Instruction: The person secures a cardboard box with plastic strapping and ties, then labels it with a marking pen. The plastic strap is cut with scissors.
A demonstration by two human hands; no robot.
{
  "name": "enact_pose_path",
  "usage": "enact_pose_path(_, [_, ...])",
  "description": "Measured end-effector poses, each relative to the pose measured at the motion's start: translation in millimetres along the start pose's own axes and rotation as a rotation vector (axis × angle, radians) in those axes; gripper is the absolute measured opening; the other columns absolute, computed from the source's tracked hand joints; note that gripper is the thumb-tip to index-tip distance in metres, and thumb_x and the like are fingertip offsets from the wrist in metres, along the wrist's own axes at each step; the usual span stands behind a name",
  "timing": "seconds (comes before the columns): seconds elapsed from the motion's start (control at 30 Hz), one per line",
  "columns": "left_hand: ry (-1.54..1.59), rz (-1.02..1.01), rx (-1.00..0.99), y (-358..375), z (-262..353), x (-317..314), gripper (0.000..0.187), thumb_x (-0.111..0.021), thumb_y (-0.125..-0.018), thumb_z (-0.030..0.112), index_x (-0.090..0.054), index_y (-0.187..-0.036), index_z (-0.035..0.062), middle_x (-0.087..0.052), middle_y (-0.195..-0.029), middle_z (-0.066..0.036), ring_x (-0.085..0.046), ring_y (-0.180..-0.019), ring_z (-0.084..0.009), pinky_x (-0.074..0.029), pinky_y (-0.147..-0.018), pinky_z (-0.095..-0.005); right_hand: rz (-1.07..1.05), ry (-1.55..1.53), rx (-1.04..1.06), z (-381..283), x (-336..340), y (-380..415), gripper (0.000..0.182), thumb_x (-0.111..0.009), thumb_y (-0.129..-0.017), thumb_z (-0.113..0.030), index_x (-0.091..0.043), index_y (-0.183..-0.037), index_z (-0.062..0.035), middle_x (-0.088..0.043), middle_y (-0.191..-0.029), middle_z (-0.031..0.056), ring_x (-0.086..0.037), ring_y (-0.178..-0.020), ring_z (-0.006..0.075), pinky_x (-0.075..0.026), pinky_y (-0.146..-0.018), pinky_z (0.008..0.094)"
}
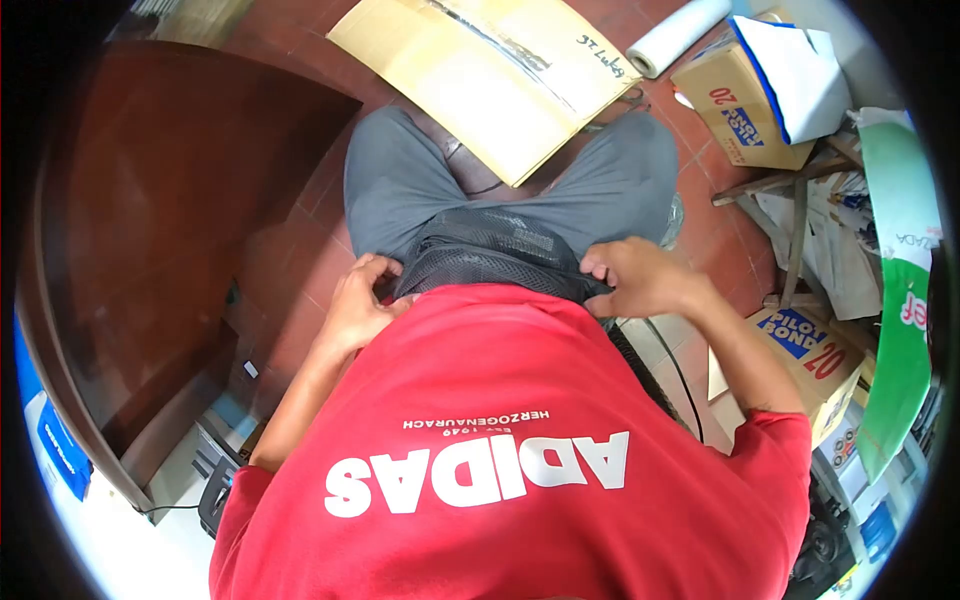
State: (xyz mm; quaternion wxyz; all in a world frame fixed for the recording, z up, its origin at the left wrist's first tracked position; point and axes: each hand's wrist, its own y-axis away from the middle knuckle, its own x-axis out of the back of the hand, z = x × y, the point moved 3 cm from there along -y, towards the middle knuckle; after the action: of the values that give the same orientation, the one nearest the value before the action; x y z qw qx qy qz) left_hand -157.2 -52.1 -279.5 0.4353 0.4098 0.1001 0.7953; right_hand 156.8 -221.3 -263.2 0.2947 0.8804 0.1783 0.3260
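Note:
A black mesh cloth [490,245] lies bunched across the lap, over the grey trousers [625,185] and against the hem of the red shirt [480,400]. At its left end my left hand [362,300] is closed, fingers curled and thumb at the cloth's edge. My right hand [642,280] pinches the opposite end, the cloth's corner running between thumb and fingers. Beyond the lap, between the knees, a flat cardboard piece [480,90] with handwriting on it slants over the floor.
A large dark brown panel [170,200] stands at the left. To the right are a cardboard box [745,110] with papers on top, a white roll [680,38], a second box [810,365] and a green and white sheet [895,300]. Reddish tiles [725,240] cover the floor.

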Motion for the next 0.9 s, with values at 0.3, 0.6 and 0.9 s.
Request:
enact_pose_path(0.3, [0.102, -0.181, 0.084, -23.1, -21.3, -7.9, 0.019, -0.074, -0.071, 0.006, -0.059, -0.081, -0.0001, -0.055, -0.063, -0.005, -0.056, -0.062, -0.0107, -0.042, -0.054, -0.033, 0.225, -0.093, -0.069, 1.4, -29.5, -15.3, 0.016, -0.07, -0.07, -0.006, -0.065, -0.082, 0.0022, -0.065, -0.07, 0.0181, -0.067, -0.068, 0.0337, -0.052, -0.066, 0.0396])
enact_pose_path(0.6, [0.593, -0.357, 0.082, -2.8, 3.4, 7.4, 0.021, -0.063, -0.074, -0.009, -0.067, -0.093, -0.0018, -0.067, -0.08, 0.0, -0.061, -0.073, -0.0078, -0.049, -0.062, -0.0267, 0.087, -0.423, 0.065, 6.7, -30.1, -28.1, 0.024, -0.063, -0.068, -0.001, -0.042, -0.057, 0.0026, -0.04, -0.049, 0.0087, -0.036, -0.046, 0.018, -0.031, -0.046, 0.0367])
enact_pose_path(0.9, [0.242, -0.516, 0.066, -17.6, 12.3, -4.5, 0.03, -0.059, -0.073, -0.01, -0.068, -0.1, -0.0035, -0.071, -0.086, -0.004, -0.062, -0.075, -0.0095, -0.05, -0.064, -0.0281, -0.169, -0.65, -0.08, 10.4, -11.3, 9.3, 0.028, -0.06, -0.068, 0.006, -0.038, -0.053, -0.0029, -0.035, -0.051, -0.0037, -0.036, -0.051, 0.0038, -0.025, -0.044, 0.0285])
